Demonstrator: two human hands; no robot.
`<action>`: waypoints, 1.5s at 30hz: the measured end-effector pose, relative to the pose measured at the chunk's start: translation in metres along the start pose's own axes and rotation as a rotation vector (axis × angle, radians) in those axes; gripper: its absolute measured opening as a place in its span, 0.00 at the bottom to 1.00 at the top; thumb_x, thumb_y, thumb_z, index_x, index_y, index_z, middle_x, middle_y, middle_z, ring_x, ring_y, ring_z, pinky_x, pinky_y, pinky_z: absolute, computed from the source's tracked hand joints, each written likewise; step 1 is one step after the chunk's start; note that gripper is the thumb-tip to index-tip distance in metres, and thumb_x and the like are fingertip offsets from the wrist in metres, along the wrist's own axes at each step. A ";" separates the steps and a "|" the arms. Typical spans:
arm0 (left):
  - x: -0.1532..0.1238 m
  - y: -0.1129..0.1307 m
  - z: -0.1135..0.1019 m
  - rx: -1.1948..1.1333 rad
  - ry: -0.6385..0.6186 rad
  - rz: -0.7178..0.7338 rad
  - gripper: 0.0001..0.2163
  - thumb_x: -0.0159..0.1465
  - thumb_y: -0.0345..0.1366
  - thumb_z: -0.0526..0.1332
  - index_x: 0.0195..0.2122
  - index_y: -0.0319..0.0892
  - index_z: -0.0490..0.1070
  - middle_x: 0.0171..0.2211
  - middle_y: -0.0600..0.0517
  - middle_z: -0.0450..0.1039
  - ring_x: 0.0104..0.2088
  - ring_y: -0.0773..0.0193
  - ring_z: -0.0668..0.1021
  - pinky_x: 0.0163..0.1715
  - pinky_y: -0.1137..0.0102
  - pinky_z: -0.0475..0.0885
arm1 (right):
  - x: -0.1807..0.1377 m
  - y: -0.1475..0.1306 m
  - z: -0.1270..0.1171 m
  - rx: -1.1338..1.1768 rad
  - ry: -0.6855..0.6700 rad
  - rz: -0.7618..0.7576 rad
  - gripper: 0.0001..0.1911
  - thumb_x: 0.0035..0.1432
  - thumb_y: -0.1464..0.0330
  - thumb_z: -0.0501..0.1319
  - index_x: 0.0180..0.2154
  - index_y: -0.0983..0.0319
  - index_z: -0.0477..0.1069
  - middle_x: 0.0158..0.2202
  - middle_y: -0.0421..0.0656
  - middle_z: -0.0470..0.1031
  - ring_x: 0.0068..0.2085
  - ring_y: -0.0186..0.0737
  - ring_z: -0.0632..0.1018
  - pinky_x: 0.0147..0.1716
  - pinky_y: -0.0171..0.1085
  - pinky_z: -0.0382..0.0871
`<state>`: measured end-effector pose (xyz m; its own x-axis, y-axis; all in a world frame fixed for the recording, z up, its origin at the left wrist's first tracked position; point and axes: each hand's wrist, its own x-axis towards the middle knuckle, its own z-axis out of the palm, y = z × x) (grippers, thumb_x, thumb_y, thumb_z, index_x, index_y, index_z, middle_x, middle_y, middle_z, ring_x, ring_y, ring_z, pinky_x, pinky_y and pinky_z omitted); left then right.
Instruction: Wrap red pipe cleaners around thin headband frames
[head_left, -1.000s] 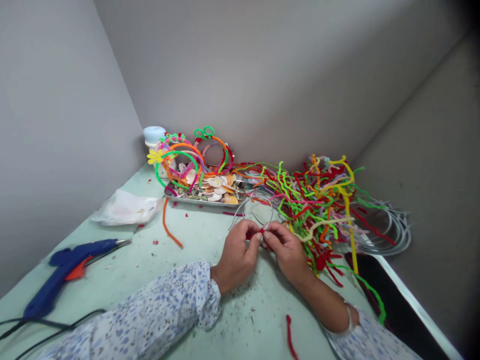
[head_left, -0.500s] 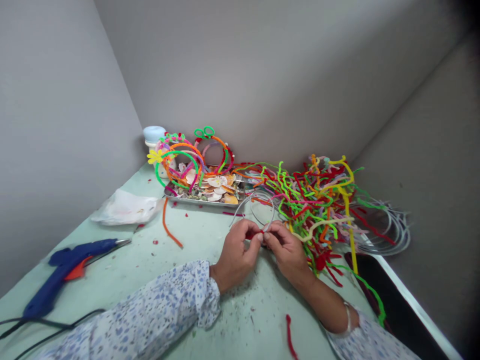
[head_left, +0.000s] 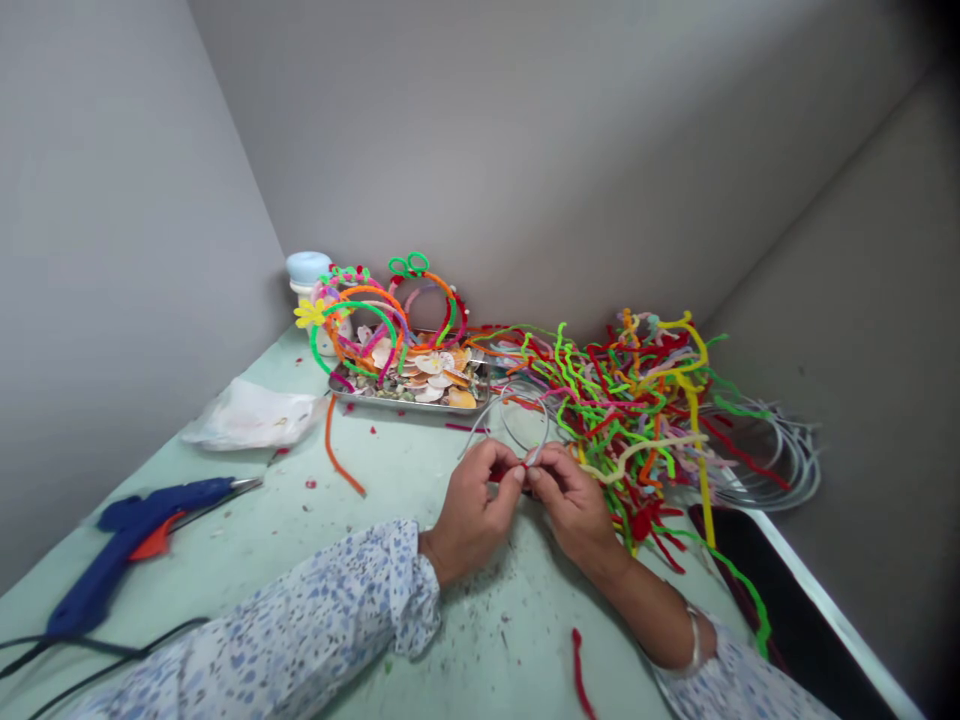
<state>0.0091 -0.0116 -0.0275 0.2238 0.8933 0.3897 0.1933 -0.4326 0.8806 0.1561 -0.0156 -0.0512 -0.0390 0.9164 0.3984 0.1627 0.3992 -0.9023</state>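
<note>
My left hand [head_left: 474,506] and my right hand [head_left: 571,500] meet at the middle of the pale green table [head_left: 420,500]. Both pinch a red pipe cleaner [head_left: 508,468] against one end of a thin grey headband [head_left: 517,410], whose arc rises behind the fingertips. My fingers are closed on these pieces. A tangled heap of coloured pipe cleaners [head_left: 637,400] lies just right of my right hand.
A metal tray of shells [head_left: 420,385] with finished pipe-cleaner headbands [head_left: 375,315] stands at the back, by a white jar [head_left: 307,272]. A blue glue gun [head_left: 131,535] and a plastic bag [head_left: 251,415] lie at left. Plain headbands [head_left: 780,460] are stacked at right; a red piece [head_left: 581,670] lies nearby.
My fingers have shifted slightly along the headband's end, working the red pipe cleaner; the hands stay in the same spot.
</note>
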 end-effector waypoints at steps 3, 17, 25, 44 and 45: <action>0.000 0.001 -0.001 -0.015 -0.004 -0.007 0.04 0.64 0.32 0.54 0.32 0.41 0.65 0.30 0.53 0.68 0.33 0.65 0.70 0.35 0.70 0.65 | 0.000 -0.002 0.000 -0.025 0.003 -0.003 0.06 0.63 0.66 0.56 0.33 0.58 0.69 0.33 0.39 0.64 0.34 0.37 0.68 0.33 0.35 0.64; -0.002 0.003 0.000 0.029 0.053 0.025 0.03 0.65 0.32 0.54 0.35 0.41 0.65 0.33 0.51 0.68 0.35 0.63 0.70 0.37 0.69 0.66 | 0.001 -0.005 -0.001 -0.110 0.203 -0.068 0.08 0.59 0.67 0.61 0.41 0.57 0.67 0.40 0.42 0.66 0.38 0.39 0.71 0.39 0.39 0.67; -0.001 -0.001 0.002 0.040 0.103 0.024 0.03 0.66 0.33 0.53 0.35 0.41 0.64 0.33 0.51 0.67 0.35 0.64 0.70 0.37 0.69 0.66 | -0.009 -0.020 0.000 -0.331 0.191 -0.258 0.03 0.60 0.70 0.59 0.33 0.58 0.70 0.31 0.42 0.68 0.34 0.41 0.71 0.33 0.39 0.65; -0.002 -0.001 0.003 0.140 0.084 0.108 0.02 0.64 0.31 0.54 0.34 0.42 0.65 0.32 0.50 0.68 0.35 0.62 0.69 0.37 0.67 0.65 | -0.005 -0.015 0.004 -0.137 0.127 -0.026 0.09 0.62 0.64 0.57 0.32 0.60 0.71 0.29 0.41 0.69 0.30 0.38 0.71 0.30 0.36 0.65; -0.002 -0.001 0.003 0.140 0.081 0.111 0.02 0.64 0.31 0.54 0.34 0.42 0.65 0.32 0.50 0.68 0.35 0.62 0.70 0.37 0.67 0.65 | -0.005 -0.015 0.004 -0.133 0.131 -0.021 0.09 0.62 0.64 0.57 0.32 0.60 0.71 0.29 0.41 0.69 0.29 0.37 0.71 0.30 0.36 0.65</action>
<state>0.0112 -0.0134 -0.0301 0.1745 0.8438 0.5075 0.3039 -0.5364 0.7873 0.1500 -0.0259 -0.0406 0.0837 0.8929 0.4424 0.2928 0.4023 -0.8674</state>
